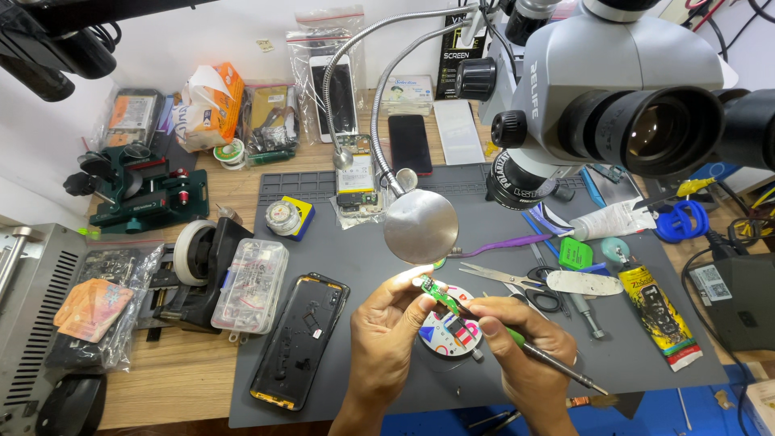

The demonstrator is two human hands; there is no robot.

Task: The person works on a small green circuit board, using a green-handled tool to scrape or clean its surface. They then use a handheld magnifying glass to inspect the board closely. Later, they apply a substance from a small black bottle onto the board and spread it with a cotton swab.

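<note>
Head view:
Left hand (386, 335): fingers pinching small green circuit board (436, 292), held above grey mat (363, 258).
Right hand (525, 355): clenched on screwdriver (557, 367), tip at board.
Handling: probably light, thin, fragile; best gripped by edges.
Nearby: opened phone (300, 339), scissors (517, 282).

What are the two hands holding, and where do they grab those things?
The left hand pinches a small green circuit board by its near end. The right hand grips a thin tool around its green collar, like a pen.

Head camera looks steeply down, close over the workbench (202, 379).
</note>
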